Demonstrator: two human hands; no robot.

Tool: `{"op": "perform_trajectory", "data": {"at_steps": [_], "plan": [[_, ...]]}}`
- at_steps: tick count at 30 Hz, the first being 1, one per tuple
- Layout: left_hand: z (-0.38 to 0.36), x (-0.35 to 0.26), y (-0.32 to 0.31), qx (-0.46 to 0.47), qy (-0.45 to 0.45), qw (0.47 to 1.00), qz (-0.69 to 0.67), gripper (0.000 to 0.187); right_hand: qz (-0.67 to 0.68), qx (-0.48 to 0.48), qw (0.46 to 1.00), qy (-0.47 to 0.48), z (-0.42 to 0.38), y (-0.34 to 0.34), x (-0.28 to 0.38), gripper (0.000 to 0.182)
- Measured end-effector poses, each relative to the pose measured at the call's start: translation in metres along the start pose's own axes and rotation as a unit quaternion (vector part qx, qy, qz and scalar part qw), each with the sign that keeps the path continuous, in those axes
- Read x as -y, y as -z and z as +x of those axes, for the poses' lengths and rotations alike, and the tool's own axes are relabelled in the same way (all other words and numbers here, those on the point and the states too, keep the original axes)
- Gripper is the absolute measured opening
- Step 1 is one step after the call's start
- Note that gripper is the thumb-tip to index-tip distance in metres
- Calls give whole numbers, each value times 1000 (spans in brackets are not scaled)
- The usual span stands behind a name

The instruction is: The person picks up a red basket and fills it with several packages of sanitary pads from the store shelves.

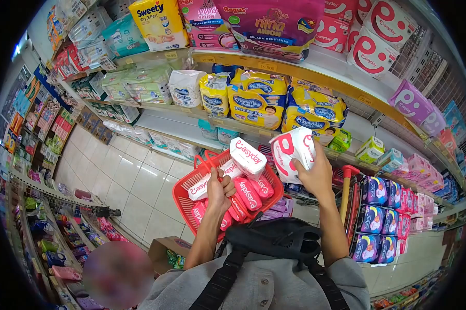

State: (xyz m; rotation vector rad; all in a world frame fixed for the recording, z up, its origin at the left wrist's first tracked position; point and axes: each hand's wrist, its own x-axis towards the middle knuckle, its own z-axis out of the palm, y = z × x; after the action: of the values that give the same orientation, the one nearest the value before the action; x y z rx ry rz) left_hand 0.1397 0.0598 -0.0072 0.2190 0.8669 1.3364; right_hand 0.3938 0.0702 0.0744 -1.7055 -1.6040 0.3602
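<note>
The right hand (315,173) is raised in front of the shelves, fingers closed around a white and red Easyday pack (291,150), gripping it at its lower right corner. The pack sits above and just left of that hand, held up level with the shelf of yellow and blue MamyPoko packs (274,103) and just in front of it. Its long axis runs roughly upright with a slight tilt, the top leaning toward the right, and the printed face turned toward the camera.

The left hand (218,190) is lower, curled over the stock inside a red basket (191,188), its fingers closed on the pink and white Easyday packs (246,194) piled there; exactly which pack it grips I cannot tell. One white pack lies on top of the pile, its long axis slanting from upper left down to lower right, just above and right of that hand. The basket is tipped, its open side facing the camera, handles up near the shelf edge (212,154).

The held pack and the basket are near each other, the pack up and to the right of the basket's rim, not touching it. A black bag (274,238) hangs at the person's chest below both forearms. More Easyday rolls (377,36) fill the top shelf on the right, and purple packs (380,217) stand stacked low on the right
</note>
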Motion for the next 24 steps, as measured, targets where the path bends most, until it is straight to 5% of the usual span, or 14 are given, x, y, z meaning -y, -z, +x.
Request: {"op": "perform_trajectory", "data": {"at_steps": [4, 8, 13, 17, 18, 21, 24], "plan": [[-1, 0, -4, 2, -6, 1000, -10, 36, 116, 81, 990, 21, -10, 4, 29, 70], [-5, -3, -3, 9, -3, 1000, -20, 37, 32, 216, 972, 91, -13, -34, 19, 72], [-10, -3, -5, 25, -3, 999, 30, 42, -13, 381, 922, 72, -16, -96, 14, 80], [-15, -4, -6, 41, -12, 996, 75, 51, 21, 430, 898, 96, -15, -152, 8, 67], [-18, -2, -8, 21, -14, 997, 78, 35, 21, 438, 896, 73, -15, -160, 9, 57], [-20, 0, -8, -9, -52, 982, 182, 27, -62, 480, 867, 116, -10, -158, 31, 53], [-19, 9, -3, 8, -110, 965, 236, 21, 4, 503, 836, 219, -5, -182, 12, 39]]}}
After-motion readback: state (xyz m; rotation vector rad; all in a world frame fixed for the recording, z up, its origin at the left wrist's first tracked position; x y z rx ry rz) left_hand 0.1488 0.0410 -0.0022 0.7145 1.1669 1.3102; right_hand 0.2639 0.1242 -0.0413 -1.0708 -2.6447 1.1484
